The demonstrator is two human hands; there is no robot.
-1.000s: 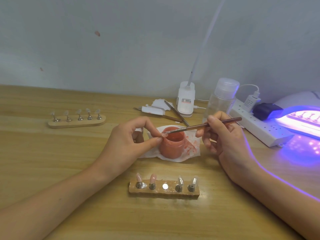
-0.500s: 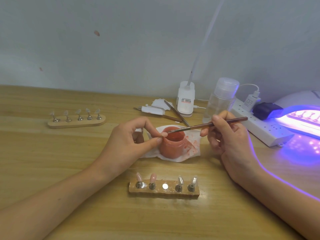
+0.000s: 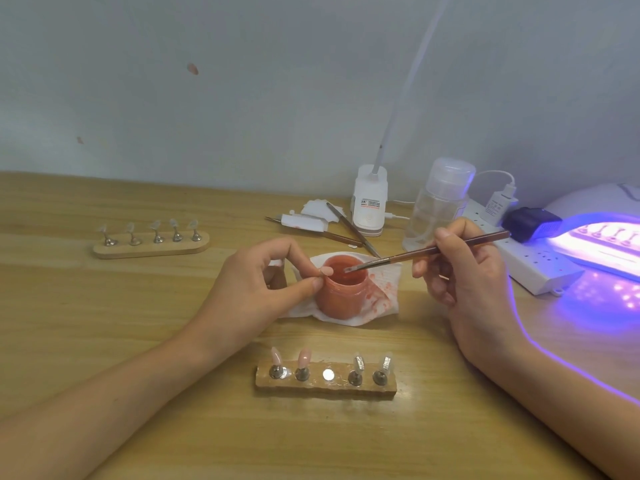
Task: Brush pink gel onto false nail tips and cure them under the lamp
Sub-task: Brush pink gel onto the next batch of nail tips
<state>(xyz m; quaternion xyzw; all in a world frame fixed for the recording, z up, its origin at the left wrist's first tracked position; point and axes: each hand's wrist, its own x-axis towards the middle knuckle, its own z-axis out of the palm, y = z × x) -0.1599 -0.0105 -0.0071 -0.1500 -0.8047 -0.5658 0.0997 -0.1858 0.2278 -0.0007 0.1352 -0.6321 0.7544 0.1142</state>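
Leaning in, I ask: "What's nearest us?"

"A rough wooden block (image 3: 325, 388) with small metal pegs. Two pegs carry glossy pink tips (image 3: 304, 356), two carry clear tips (image 3: 358, 361), and the middle magnet (image 3: 328, 374) is bare."

"So where's the missing one?"

"That tip (image 3: 326, 270) is pinched between thumb and forefinger of the left hand (image 3: 256, 289), just above the rim of the jar (image 3: 341, 296). It looks pink already, a small oval shell. The right hand (image 3: 464, 271) grips the brush (image 3: 426, 252) like a pen, bristles over the open jar and just beside the tip. Whether they touch the gel I cannot tell."

"How would you do this stroke well?"

"Take little gel and wipe the excess on the rim. Then draw from base to free edge in thin, even strokes. The tip is curved and slick, so thick gel would likely pool at the sides. I'd brace both wrists on the table (image 3: 104, 341)."

"And behind?"

"The jar is squat, matte and coral, sitting on a crumpled tissue (image 3: 382, 296) smeared pink. Farther left there's a smooth far block (image 3: 150, 247) with more clear ones. Far right, the domed white lamp (image 3: 588, 202) glows violet, with another row inside."
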